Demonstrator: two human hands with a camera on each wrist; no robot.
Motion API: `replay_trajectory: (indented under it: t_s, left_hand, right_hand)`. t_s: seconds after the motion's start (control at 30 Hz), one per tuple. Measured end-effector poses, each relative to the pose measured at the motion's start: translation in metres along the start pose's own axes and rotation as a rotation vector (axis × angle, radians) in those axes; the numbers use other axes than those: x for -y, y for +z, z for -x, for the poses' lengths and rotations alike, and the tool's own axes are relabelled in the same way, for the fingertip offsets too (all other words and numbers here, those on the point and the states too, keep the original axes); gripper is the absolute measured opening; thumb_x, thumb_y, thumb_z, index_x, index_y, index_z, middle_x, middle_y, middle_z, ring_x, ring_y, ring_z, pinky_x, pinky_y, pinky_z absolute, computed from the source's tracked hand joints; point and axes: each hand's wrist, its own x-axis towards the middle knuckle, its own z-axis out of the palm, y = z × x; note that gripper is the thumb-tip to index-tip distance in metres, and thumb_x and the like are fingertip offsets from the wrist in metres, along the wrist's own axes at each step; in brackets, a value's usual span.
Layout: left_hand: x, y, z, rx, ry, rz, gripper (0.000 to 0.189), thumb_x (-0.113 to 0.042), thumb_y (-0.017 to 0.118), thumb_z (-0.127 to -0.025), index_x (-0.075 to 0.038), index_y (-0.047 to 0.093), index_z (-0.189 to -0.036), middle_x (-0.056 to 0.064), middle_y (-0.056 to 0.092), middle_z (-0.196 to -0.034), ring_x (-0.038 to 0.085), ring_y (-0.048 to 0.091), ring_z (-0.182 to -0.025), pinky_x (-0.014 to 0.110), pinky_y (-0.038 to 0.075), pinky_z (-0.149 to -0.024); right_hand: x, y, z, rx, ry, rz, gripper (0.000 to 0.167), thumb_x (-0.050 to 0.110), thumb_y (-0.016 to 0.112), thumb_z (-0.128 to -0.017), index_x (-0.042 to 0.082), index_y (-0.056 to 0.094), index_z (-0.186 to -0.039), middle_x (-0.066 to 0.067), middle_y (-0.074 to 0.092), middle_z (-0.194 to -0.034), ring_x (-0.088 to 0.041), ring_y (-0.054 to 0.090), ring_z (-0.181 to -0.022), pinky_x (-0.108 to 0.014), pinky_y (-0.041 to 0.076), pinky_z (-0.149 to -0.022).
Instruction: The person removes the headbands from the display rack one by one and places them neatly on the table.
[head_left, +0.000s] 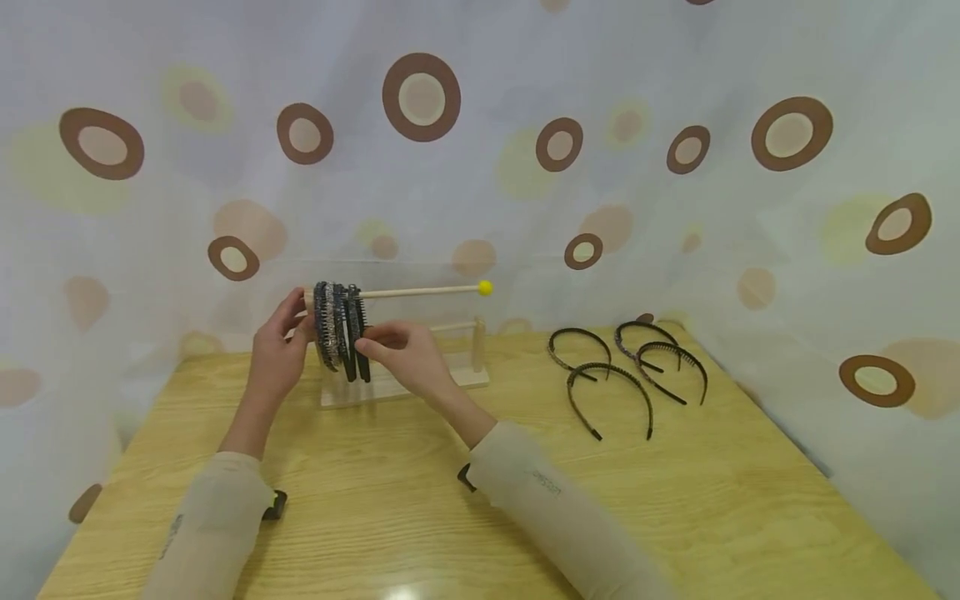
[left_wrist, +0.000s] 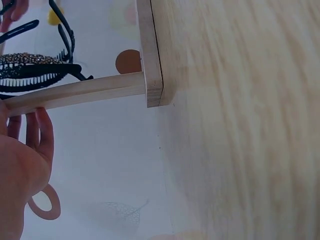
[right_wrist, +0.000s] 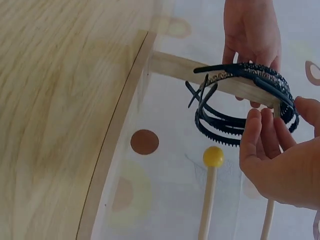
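Note:
Several dark, toothed headbands (head_left: 330,329), some with glittery covering, hang bunched at the left end of a wooden rod (head_left: 420,292) on a display stand (head_left: 405,389). My left hand (head_left: 276,354) grips the stand's left upright post (left_wrist: 85,93) near its top, fingers bent against the wood. On the right side of the bunch, my right hand (head_left: 408,358) pinches a headband (right_wrist: 287,117) between thumb and fingers. The headbands' free ends point downward in the head view. In the right wrist view, both hands lie close around the bunch.
Several loose headbands (head_left: 609,367) lie on the wooden table (head_left: 390,500) to the right of the stand. A yellow ball (head_left: 485,288) caps the rod's right end. Behind the rod is a lower bar with a short post (head_left: 478,343). A patterned curtain (head_left: 480,192) hangs behind the table.

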Motion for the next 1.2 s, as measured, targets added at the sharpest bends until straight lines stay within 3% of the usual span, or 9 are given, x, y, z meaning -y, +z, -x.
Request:
replay_trajectory:
  t_s: [0.1, 0.3, 0.57, 0.77, 0.9, 1.07, 1.2]
  left_hand:
    - [0.002, -0.001, 0.002, -0.011, -0.003, -0.011, 0.053, -0.019, 0.05, -0.11, -0.006, 0.035, -0.159, 0.022, 0.05, -0.147, 0.039, 0.053, -0.128, 0.054, 0.05, -0.101]
    - [0.01, -0.005, 0.01, -0.023, -0.006, -0.033, 0.053, -0.02, 0.05, -0.11, -0.006, 0.036, -0.158, 0.021, 0.051, -0.147, 0.039, 0.053, -0.128, 0.055, 0.049, -0.102]
    - [0.013, -0.003, 0.016, 0.001, -0.018, -0.024, 0.055, -0.024, 0.049, -0.11, -0.005, 0.033, -0.159, 0.022, 0.048, -0.149, 0.039, 0.051, -0.131, 0.053, 0.05, -0.102]
    - [0.008, -0.001, 0.012, 0.001, -0.017, -0.013, 0.055, -0.02, 0.05, -0.109, -0.006, 0.033, -0.16, 0.022, 0.048, -0.149, 0.038, 0.052, -0.13, 0.05, 0.05, -0.102]
    - [0.001, 0.0, 0.009, 0.018, -0.016, -0.009, 0.054, -0.016, 0.05, -0.109, -0.003, 0.032, -0.159, 0.023, 0.048, -0.148, 0.039, 0.052, -0.13, 0.038, 0.052, -0.102]
    - [-0.003, 0.0, 0.003, 0.015, 0.001, -0.009, 0.053, -0.007, 0.049, -0.109, 0.002, 0.032, -0.158, 0.027, 0.047, -0.147, 0.043, 0.05, -0.129, 0.02, 0.052, -0.095]
    - [-0.002, -0.001, 0.001, 0.021, 0.003, -0.009, 0.054, -0.01, 0.049, -0.109, -0.003, 0.032, -0.159, 0.024, 0.047, -0.148, 0.041, 0.05, -0.13, 0.023, 0.053, -0.096]
  right_hand:
    - [0.0, 0.009, 0.001, -0.006, 0.012, -0.037, 0.026, 0.026, 0.078, -0.094, 0.009, 0.076, -0.114, 0.006, 0.073, -0.103, -0.008, 0.068, -0.095, -0.028, 0.058, -0.083]
    - [0.0, 0.024, 0.007, -0.018, 0.06, -0.069, 0.024, 0.016, 0.081, -0.091, 0.006, 0.075, -0.112, 0.004, 0.073, -0.1, -0.009, 0.068, -0.091, -0.025, 0.058, -0.078]
    - [-0.002, 0.022, 0.015, -0.054, 0.073, -0.112, 0.022, 0.006, 0.076, -0.093, 0.002, 0.074, -0.115, 0.002, 0.073, -0.093, -0.012, 0.07, -0.081, -0.034, 0.063, -0.073]
    - [-0.004, 0.017, 0.013, -0.131, 0.011, 0.035, 0.021, 0.008, 0.075, -0.094, 0.004, 0.076, -0.115, 0.003, 0.073, -0.093, -0.008, 0.067, -0.08, -0.025, 0.059, -0.068]
    - [-0.006, 0.015, 0.01, -0.215, -0.057, 0.102, 0.019, 0.006, 0.074, -0.092, 0.003, 0.077, -0.111, 0.001, 0.074, -0.091, -0.008, 0.067, -0.081, -0.021, 0.058, -0.073]
    - [-0.008, 0.012, 0.005, -0.291, -0.117, 0.055, 0.018, 0.004, 0.072, -0.093, 0.001, 0.076, -0.11, -0.002, 0.074, -0.093, -0.01, 0.068, -0.085, -0.021, 0.06, -0.075]
    - [-0.009, 0.007, 0.001, -0.321, -0.17, 0.044, 0.02, 0.001, 0.071, -0.093, -0.001, 0.075, -0.112, -0.007, 0.075, -0.098, -0.013, 0.07, -0.088, -0.021, 0.06, -0.074]
